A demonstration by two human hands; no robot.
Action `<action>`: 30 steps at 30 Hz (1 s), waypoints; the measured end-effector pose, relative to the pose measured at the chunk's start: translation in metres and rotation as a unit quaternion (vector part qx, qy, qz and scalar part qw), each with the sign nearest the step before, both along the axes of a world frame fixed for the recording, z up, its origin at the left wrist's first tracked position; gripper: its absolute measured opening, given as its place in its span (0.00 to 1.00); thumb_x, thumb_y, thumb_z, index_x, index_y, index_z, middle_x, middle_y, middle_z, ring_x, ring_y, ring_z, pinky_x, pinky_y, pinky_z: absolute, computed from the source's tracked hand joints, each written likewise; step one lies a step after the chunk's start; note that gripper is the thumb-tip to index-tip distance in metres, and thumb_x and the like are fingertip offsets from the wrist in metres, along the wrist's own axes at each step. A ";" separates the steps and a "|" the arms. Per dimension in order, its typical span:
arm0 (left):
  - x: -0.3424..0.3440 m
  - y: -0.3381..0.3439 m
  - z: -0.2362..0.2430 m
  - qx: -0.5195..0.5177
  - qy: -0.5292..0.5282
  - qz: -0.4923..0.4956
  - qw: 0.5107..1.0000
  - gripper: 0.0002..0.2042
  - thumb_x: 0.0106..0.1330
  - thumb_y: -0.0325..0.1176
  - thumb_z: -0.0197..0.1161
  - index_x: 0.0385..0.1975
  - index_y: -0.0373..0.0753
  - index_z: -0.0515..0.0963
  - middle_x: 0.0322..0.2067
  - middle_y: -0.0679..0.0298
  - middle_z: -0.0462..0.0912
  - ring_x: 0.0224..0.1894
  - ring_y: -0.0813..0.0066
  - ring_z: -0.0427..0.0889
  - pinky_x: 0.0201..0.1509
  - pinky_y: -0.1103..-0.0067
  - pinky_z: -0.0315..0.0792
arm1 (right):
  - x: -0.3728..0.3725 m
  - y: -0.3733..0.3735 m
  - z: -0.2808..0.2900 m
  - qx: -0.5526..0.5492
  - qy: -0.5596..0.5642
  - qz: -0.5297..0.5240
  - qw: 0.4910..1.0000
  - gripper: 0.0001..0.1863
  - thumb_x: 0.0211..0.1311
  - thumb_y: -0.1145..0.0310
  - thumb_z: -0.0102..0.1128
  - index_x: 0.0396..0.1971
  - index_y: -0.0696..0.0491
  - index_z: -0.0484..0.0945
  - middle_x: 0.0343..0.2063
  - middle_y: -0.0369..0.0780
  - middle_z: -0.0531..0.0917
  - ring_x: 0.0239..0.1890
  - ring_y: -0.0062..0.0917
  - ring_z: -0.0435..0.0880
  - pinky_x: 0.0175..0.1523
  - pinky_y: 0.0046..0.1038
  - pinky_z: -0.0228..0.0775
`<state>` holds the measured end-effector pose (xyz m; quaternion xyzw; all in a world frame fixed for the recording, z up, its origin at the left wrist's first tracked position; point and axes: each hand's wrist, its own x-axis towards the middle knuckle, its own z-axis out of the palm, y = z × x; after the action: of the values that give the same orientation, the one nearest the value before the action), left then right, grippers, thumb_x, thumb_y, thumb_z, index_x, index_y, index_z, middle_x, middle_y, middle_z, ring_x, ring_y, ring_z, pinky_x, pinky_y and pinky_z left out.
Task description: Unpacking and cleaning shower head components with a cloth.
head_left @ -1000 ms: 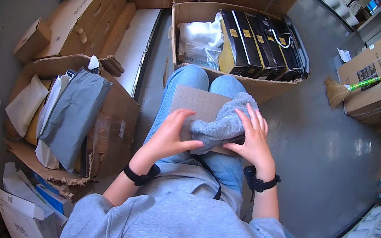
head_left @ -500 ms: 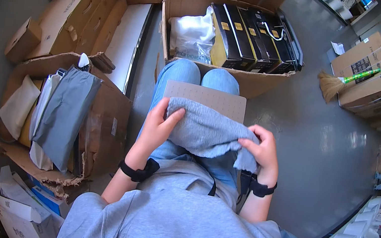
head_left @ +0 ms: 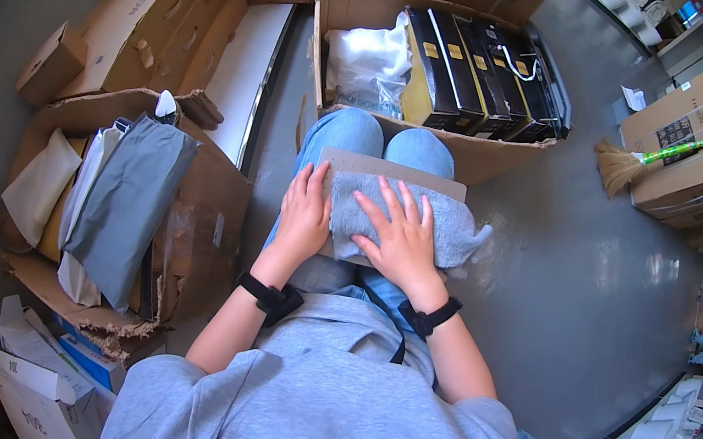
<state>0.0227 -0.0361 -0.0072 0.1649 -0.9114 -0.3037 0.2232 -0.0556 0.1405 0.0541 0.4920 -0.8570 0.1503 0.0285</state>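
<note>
A grey cloth (head_left: 455, 229) lies spread over a flat greyish-beige board (head_left: 361, 163) resting across my lap. Only the board's far strip and a bit of its near edge show past the fabric. My right hand (head_left: 402, 235) lies flat on the cloth with its fingers spread. At the board's left edge, my left hand (head_left: 305, 219) rests with fingers stretched out, touching the board beside the cloth. The cloth's right end hangs bunched past the board's side.
Beyond my knees stands an open carton (head_left: 439, 139) with black boxes (head_left: 450, 73) and a plastic-wrapped white bundle (head_left: 370, 55). At left, a torn carton (head_left: 205, 232) holds grey and white packets (head_left: 131, 201). A straw broom (head_left: 619, 167) leans by cartons (head_left: 691, 137) on the right.
The cloth, held up between both hands before, now lies on the board. My right hand has moved left and opened flat onto it; my left hand has let go of its corner.
</note>
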 end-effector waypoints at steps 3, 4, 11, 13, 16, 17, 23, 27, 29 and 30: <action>0.001 -0.004 -0.003 -0.010 -0.016 -0.010 1.000 0.27 0.66 0.29 0.53 0.66 0.38 0.57 0.61 0.39 0.62 0.64 0.42 0.63 0.66 0.57 0.58 | -0.011 -0.010 -0.012 -0.007 0.030 -0.009 0.999 0.34 0.57 0.49 0.61 0.65 0.33 0.65 0.66 0.41 0.63 0.67 0.40 0.60 0.67 0.54 0.46; 0.001 -0.003 -0.004 -0.013 -0.019 -0.010 1.000 0.27 0.66 0.29 0.53 0.66 0.38 0.57 0.61 0.39 0.62 0.64 0.42 0.63 0.66 0.57 0.58 | -0.019 -0.013 -0.015 -0.008 0.027 -0.009 1.000 0.34 0.57 0.49 0.61 0.65 0.33 0.65 0.66 0.41 0.63 0.67 0.40 0.60 0.67 0.54 0.46; 0.001 0.002 -0.002 -0.002 -0.026 0.014 1.000 0.25 0.68 0.32 0.51 0.66 0.40 0.58 0.63 0.41 0.62 0.65 0.42 0.62 0.66 0.57 0.57 | -0.055 -0.038 -0.017 0.010 0.004 -0.041 0.999 0.31 0.62 0.51 0.56 0.66 0.34 0.63 0.67 0.42 0.62 0.69 0.42 0.58 0.69 0.54 0.43; 0.001 0.000 -0.002 0.004 -0.023 0.014 1.000 0.24 0.69 0.33 0.50 0.66 0.42 0.59 0.63 0.42 0.62 0.65 0.43 0.62 0.66 0.57 0.57 | -0.045 -0.030 -0.014 0.009 0.018 -0.011 1.000 0.31 0.62 0.52 0.56 0.66 0.34 0.63 0.67 0.41 0.62 0.69 0.42 0.58 0.69 0.54 0.43; 0.002 -0.002 -0.002 0.029 -0.034 0.013 0.999 0.24 0.70 0.34 0.50 0.66 0.44 0.60 0.63 0.43 0.62 0.65 0.44 0.62 0.67 0.58 0.57 | -0.018 -0.003 -0.006 0.013 0.011 0.039 0.999 0.29 0.62 0.55 0.58 0.64 0.34 0.66 0.67 0.40 0.62 0.70 0.41 0.57 0.70 0.53 0.44; 0.003 -0.002 -0.002 0.026 -0.028 0.012 0.999 0.24 0.70 0.34 0.50 0.66 0.44 0.60 0.63 0.43 0.62 0.65 0.44 0.62 0.67 0.58 0.57 | -0.007 0.008 -0.003 0.032 -0.018 0.057 0.998 0.29 0.61 0.56 0.58 0.64 0.34 0.66 0.67 0.39 0.62 0.70 0.40 0.56 0.70 0.53 0.44; 0.006 -0.005 -0.001 0.054 -0.033 -0.001 0.998 0.25 0.70 0.37 0.51 0.67 0.49 0.59 0.65 0.47 0.61 0.67 0.49 0.60 0.67 0.59 0.57 | 0.028 0.067 0.014 0.111 -0.095 0.051 0.988 0.30 0.59 0.58 0.61 0.64 0.32 0.67 0.68 0.36 0.61 0.72 0.38 0.54 0.71 0.51 0.43; 0.005 -0.007 0.000 0.052 -0.039 -0.007 0.998 0.25 0.70 0.38 0.51 0.67 0.49 0.59 0.65 0.47 0.60 0.67 0.49 0.60 0.67 0.59 0.57 | 0.005 0.071 0.013 0.117 -0.090 -0.001 0.989 0.29 0.62 0.57 0.57 0.64 0.32 0.66 0.69 0.35 0.59 0.72 0.39 0.53 0.71 0.51 0.42; 0.004 -0.007 0.000 0.055 -0.038 -0.004 0.998 0.25 0.70 0.38 0.51 0.68 0.49 0.58 0.65 0.47 0.60 0.67 0.49 0.60 0.67 0.59 0.57 | -0.013 0.059 0.010 0.101 -0.068 -0.038 0.992 0.27 0.66 0.54 0.52 0.65 0.32 0.65 0.70 0.37 0.58 0.72 0.40 0.52 0.72 0.51 0.40; 0.004 -0.007 0.000 0.051 -0.038 -0.004 0.998 0.25 0.70 0.38 0.51 0.68 0.49 0.58 0.65 0.47 0.60 0.67 0.49 0.60 0.67 0.59 0.57 | -0.021 0.051 0.008 0.091 -0.068 -0.035 0.993 0.27 0.66 0.54 0.52 0.65 0.32 0.65 0.70 0.37 0.58 0.72 0.40 0.52 0.72 0.51 0.40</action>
<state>0.0268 -0.0429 -0.0069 0.1837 -0.9030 -0.3447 0.1788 -0.0769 0.1919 0.0619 0.4510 -0.8837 0.1041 -0.0698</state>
